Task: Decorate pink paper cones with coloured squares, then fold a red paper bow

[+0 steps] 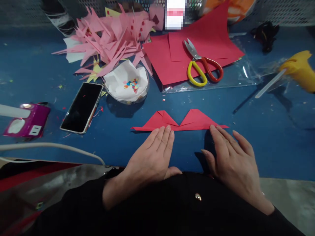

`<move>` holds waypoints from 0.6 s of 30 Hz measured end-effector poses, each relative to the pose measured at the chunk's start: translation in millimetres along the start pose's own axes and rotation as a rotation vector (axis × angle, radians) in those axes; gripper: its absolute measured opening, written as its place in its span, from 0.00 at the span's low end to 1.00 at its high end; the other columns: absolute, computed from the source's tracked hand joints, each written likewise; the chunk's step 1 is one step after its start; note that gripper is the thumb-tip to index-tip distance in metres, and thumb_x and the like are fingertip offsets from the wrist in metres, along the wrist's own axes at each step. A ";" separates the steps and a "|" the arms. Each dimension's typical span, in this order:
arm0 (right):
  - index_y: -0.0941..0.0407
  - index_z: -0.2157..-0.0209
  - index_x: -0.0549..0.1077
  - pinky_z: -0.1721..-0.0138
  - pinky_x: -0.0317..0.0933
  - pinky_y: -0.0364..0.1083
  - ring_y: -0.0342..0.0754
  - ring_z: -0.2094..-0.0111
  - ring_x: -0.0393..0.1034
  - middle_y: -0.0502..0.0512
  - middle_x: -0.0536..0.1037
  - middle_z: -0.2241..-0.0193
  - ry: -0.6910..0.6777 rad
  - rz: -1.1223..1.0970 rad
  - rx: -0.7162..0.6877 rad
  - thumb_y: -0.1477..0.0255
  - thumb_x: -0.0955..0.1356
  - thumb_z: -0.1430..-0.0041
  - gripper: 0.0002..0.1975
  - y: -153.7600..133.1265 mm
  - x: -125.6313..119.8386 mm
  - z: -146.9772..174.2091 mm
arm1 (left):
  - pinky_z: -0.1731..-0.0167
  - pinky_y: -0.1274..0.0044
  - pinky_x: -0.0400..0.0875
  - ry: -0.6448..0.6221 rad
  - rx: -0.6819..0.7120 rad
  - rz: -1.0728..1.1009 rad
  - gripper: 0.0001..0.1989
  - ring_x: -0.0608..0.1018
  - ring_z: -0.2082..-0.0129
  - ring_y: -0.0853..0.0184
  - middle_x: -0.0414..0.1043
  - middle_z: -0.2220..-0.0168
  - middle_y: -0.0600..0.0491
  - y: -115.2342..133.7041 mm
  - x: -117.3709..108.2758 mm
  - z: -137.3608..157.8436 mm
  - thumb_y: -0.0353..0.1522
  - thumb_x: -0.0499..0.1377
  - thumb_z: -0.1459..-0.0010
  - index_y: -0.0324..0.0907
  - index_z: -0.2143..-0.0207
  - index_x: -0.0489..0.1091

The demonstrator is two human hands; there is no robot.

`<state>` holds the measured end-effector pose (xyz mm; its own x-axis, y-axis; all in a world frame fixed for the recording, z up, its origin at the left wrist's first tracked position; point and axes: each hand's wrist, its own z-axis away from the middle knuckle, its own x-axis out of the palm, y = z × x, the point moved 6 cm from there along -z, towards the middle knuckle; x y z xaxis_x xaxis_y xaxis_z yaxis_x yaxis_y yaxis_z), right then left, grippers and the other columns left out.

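Observation:
A folded red paper (197, 120) lies flat on the blue table, with two peaks along its far side and a narrow folded strip along its near edge. My left hand (154, 152) rests its outstretched fingertips on that near edge, left of the middle. Farther right, my right hand (232, 160) touches the same edge with its fingertips, thumb held apart. Neither hand grips anything. Beyond the paper, scissors (197, 60) with one yellow and one red handle lie on red paper sheets (161, 62).
Left of the sheets stands a paper-lined bowl (112, 82) holding small coloured bits. Pink paper pieces (110, 36) are heaped behind it. A phone (82, 106) and a purple power-plug box (39, 119) lie left. A white cable (49, 145) crosses the near left edge; a yellow glue gun (299, 70) sits right.

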<state>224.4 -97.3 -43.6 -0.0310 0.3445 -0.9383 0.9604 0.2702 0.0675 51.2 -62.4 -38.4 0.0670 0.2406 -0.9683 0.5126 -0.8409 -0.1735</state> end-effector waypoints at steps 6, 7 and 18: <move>0.71 0.35 0.59 0.41 0.61 0.59 0.62 0.47 0.75 0.73 0.76 0.45 0.008 0.021 -0.008 0.65 0.64 0.30 0.30 -0.2 1.1 0.4 | 0.39 0.61 0.65 -0.007 -0.033 -0.001 0.46 0.72 0.39 0.45 0.68 0.40 0.27 -2.4 0.3 -0.1 0.55 0.40 0.32 0.18 0.41 0.65; 0.71 0.35 0.60 0.41 0.61 0.59 0.62 0.47 0.75 0.73 0.77 0.45 0.013 0.023 -0.009 0.65 0.64 0.30 0.30 -0.4 0.8 0.2 | 0.39 0.60 0.65 -0.010 -0.048 0.007 0.47 0.72 0.39 0.44 0.67 0.40 0.27 -3.8 1.1 0.3 0.56 0.40 0.33 0.18 0.41 0.65; 0.68 0.33 0.57 0.41 0.61 0.59 0.61 0.46 0.75 0.72 0.76 0.44 -0.001 0.005 0.010 0.66 0.64 0.30 0.31 0.9 0.4 0.4 | 0.41 0.59 0.67 -0.014 -0.138 -0.018 0.45 0.73 0.40 0.44 0.68 0.41 0.26 -17.7 0.4 24.2 0.54 0.41 0.32 0.17 0.42 0.67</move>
<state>225.3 -97.4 -44.0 -0.0260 0.3445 -0.9384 0.9634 0.2592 0.0685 21.5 -59.1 -40.1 0.0452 0.2470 -0.9680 0.6263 -0.7619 -0.1652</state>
